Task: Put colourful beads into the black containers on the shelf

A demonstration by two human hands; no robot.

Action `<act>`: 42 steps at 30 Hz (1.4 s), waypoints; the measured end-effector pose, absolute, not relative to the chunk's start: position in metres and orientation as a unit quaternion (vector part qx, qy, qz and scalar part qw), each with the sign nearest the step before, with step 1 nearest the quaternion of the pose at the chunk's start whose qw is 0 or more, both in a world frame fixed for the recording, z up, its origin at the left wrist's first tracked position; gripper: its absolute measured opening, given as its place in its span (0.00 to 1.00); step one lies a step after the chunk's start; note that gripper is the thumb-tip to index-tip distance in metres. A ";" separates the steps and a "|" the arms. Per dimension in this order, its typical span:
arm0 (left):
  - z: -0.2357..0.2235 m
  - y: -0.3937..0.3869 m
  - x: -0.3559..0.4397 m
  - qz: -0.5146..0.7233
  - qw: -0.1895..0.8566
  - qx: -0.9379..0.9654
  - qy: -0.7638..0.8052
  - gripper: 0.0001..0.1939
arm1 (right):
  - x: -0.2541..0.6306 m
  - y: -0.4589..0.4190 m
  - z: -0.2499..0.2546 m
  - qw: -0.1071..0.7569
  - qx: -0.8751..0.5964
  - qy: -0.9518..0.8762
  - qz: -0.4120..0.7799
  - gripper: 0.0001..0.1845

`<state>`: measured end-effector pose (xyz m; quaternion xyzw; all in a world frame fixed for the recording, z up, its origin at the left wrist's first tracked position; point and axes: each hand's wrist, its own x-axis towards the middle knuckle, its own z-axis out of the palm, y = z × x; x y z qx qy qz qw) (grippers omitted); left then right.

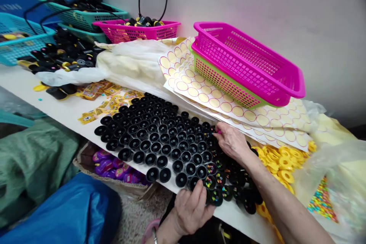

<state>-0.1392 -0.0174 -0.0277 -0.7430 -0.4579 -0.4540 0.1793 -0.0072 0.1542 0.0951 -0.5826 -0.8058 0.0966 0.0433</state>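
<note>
Several rows of small open black cups (160,141) stand packed together on a white table (68,108). The cups nearest me on the right hold tiny coloured candies (213,181). My right hand (231,141) reaches over the cups at their far right edge, fingers pinched on a small pink piece (219,132) above a cup. My left hand (190,207) rests at the table's front edge, with its fingers curled against the nearest black cups.
A pink basket (251,63) sits nested in a green one on sheets of round stickers (217,101). Yellow rings (278,162) and a bag of coloured candies (321,198) lie on the right. Small sachets (110,101), black parts and more baskets fill the left.
</note>
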 end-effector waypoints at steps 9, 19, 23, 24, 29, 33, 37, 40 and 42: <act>-0.030 -0.018 -0.138 -0.458 0.180 -0.736 -0.465 0.19 | -0.021 0.159 0.096 -0.065 -0.579 -0.812 0.029 0.11; -0.028 -0.018 -0.139 -0.461 0.182 -0.737 -0.459 0.19 | -0.019 0.162 0.088 -0.027 -0.567 -0.823 0.031 0.11; -0.027 -0.017 -0.138 -0.460 0.187 -0.735 -0.462 0.18 | -0.008 0.155 0.092 0.029 -0.574 -0.818 0.041 0.10; -0.027 -0.017 -0.138 -0.459 0.188 -0.733 -0.465 0.18 | -0.003 0.153 0.093 0.041 -0.576 -0.814 0.055 0.09; -0.024 -0.017 -0.138 -0.457 0.187 -0.736 -0.463 0.19 | 0.025 0.155 0.088 0.128 -0.584 -0.784 0.169 0.06; -0.027 -0.017 -0.139 -0.457 0.190 -0.735 -0.463 0.19 | 0.037 0.156 0.085 0.245 -0.569 -0.752 0.225 0.09; -0.031 -0.016 -0.139 -0.460 0.187 -0.737 -0.459 0.17 | 0.055 0.134 0.100 0.354 -0.565 -0.710 0.227 0.14; -0.032 -0.013 -0.141 -0.462 0.188 -0.736 -0.458 0.17 | 0.095 0.103 0.108 0.471 -0.600 -0.623 0.172 0.14; -0.033 -0.010 -0.141 -0.454 0.192 -0.742 -0.454 0.18 | 0.136 0.081 0.106 0.538 -0.642 -0.540 0.079 0.15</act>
